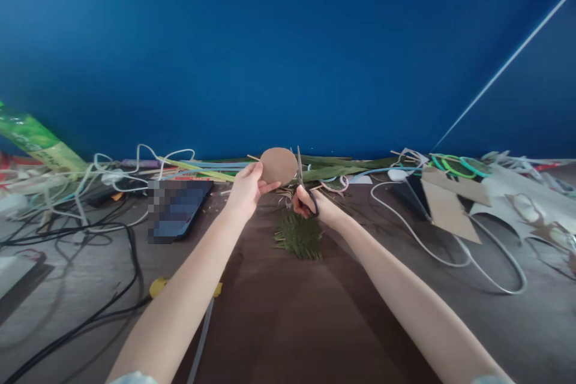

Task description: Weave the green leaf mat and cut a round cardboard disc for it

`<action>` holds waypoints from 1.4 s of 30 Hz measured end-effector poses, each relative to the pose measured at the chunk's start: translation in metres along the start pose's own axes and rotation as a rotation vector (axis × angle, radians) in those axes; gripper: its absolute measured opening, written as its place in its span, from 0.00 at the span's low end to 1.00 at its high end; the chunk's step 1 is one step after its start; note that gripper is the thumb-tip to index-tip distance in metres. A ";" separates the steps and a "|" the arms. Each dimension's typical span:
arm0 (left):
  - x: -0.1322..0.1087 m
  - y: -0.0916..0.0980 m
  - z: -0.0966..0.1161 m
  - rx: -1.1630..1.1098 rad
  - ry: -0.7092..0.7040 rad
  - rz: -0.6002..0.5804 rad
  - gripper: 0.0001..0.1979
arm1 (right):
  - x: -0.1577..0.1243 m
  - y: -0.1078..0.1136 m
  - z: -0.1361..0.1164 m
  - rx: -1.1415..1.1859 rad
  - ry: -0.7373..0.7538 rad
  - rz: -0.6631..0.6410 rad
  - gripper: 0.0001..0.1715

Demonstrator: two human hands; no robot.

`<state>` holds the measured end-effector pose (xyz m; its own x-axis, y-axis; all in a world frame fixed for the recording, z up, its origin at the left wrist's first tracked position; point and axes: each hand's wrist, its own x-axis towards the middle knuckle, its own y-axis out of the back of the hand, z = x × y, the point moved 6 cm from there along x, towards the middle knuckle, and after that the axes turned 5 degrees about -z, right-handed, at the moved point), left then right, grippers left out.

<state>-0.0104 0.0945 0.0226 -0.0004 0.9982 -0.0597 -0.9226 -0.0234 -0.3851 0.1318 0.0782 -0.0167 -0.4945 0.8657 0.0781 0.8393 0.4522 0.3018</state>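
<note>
My left hand (249,189) grips a round brown cardboard disc (279,166) by its left and lower edge, raised above the table. Close to its right side, my right hand (309,203) has its fingers through the dark handles of a pair of scissors (299,165). The scissors point upward, their blades slightly apart near the disc's right edge; whether they touch it I cannot tell. Below both hands, a dark green woven piece (299,235) with fringed edges lies on the brown surface. Long green strips (342,163) lie behind the hands.
A dark tablet or phone (182,210), partly pixelated, lies left. White and black cables (130,246) tangle beyond it, near a green-labelled bottle (40,138). A yellow tool (159,288) sits under my left forearm. On the right are cardboard scraps (450,204), rings of tape (459,165) and a white cable (423,252).
</note>
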 end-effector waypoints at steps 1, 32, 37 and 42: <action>-0.001 -0.002 -0.002 -0.010 -0.001 0.003 0.07 | 0.001 0.000 0.001 0.006 0.010 0.010 0.39; -0.006 -0.013 -0.013 -0.130 -0.018 -0.036 0.05 | 0.004 -0.001 0.006 0.078 -0.031 0.079 0.40; -0.009 -0.015 -0.012 -0.086 -0.036 -0.024 0.04 | 0.002 0.001 0.002 0.077 -0.017 0.105 0.40; -0.011 -0.016 -0.013 -0.045 -0.059 -0.019 0.04 | 0.002 0.004 0.003 0.074 -0.014 0.153 0.41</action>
<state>0.0090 0.0836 0.0175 -0.0072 1.0000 0.0024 -0.9043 -0.0055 -0.4270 0.1348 0.0819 -0.0184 -0.3572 0.9282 0.1042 0.9191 0.3294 0.2162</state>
